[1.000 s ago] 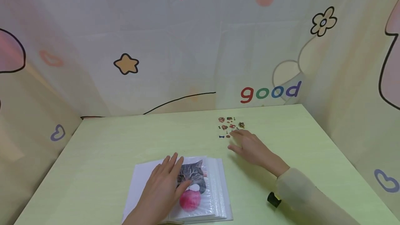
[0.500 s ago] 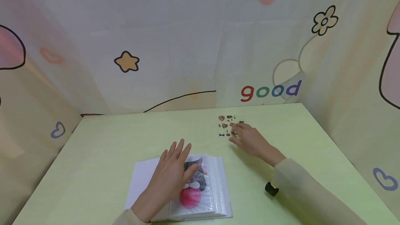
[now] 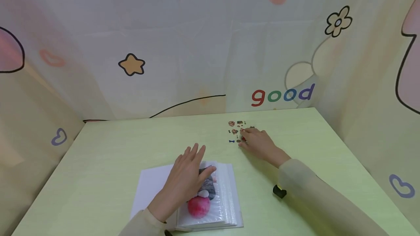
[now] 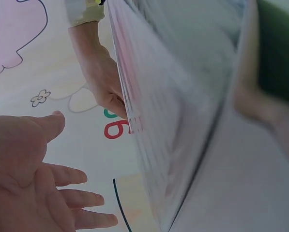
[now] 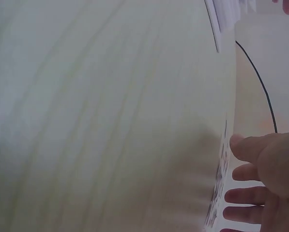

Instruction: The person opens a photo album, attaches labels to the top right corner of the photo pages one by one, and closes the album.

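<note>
In the head view, a photo album (image 3: pixel 234 196) lies open near the front of the table. Its clear sleeve shows a picture of a grey cat with a pink ball (image 3: pixel 198 207). Over the album is my left hand (image 3: pixel 185 177), fingers straight and thumb spread, hiding part of the cat's face. The left wrist view shows that palm (image 4: pixel 33 179) beside the album pages (image 4: pixel 159 121). My right hand (image 3: pixel 261 144) reaches over a group of small stickers (image 3: pixel 231 131) farther back, covering some of them. The right wrist view shows its fingers (image 5: pixel 246 195) extended close to the stickers (image 5: pixel 217 188).
The pale green table (image 3: pixel 98 177) backs onto a printed curtain (image 3: pixel 183 65) with a star, a flower and the word "good". A black band piece (image 3: pixel 279 191) hangs below my right sleeve (image 3: pixel 305 181).
My left hand has shifted forward and to the right across the album, covering more of the cat's face. The right hand has stayed by the stickers, its fingertips moving slightly among them.
</note>
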### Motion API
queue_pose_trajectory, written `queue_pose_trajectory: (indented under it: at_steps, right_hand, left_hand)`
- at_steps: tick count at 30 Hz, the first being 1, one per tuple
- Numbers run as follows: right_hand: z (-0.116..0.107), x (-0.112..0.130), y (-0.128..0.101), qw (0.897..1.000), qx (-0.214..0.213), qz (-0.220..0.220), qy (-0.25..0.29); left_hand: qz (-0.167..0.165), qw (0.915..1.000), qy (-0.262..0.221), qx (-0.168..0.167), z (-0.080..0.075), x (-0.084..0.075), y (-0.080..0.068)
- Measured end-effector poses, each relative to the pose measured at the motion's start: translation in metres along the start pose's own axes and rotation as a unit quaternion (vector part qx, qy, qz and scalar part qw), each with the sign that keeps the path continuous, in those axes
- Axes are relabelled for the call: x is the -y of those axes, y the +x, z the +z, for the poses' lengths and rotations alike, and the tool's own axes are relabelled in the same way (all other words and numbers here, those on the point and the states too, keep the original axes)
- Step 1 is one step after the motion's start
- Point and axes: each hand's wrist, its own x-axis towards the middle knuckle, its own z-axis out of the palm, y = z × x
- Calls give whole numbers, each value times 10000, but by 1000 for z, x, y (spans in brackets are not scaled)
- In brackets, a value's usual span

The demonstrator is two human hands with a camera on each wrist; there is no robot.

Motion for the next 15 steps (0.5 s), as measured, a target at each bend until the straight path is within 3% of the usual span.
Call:
queue_pose_trajectory:
  at_steps: [15]
  right_hand:
    - [2,-5,-7,9999,-30,-149,10]
  left_hand:
    - [-1,9998,103,168,10,-4,3]
